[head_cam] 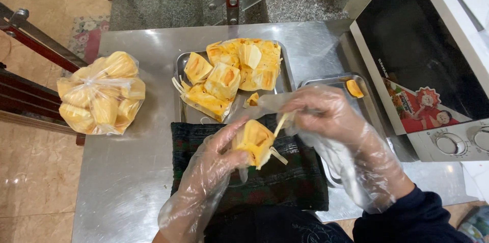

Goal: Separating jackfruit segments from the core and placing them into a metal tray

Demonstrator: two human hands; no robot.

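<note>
Your left hand (214, 164) cups a yellow jackfruit piece (253, 141) over the dark cloth (285, 182) at the steel table's (127, 172) near edge; your right hand (326, 116) pinches a pale fibre strand (281, 123) on it. Loose plastic gloves could slip, dropping fruit. Fruit tray (182, 65) sits mid-table, bagged pieces (102, 95) at the left edge, a microwave (433, 60) on the right, over a tiled floor (35, 172).

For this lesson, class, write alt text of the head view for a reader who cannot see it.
Two hands in clear plastic gloves work over a steel table: the left hand holds a yellow jackfruit piece while the right hand pulls a pale strip from it. Behind lie a tray of cut jackfruit and, to the left, a bag of fruit pieces.
</note>
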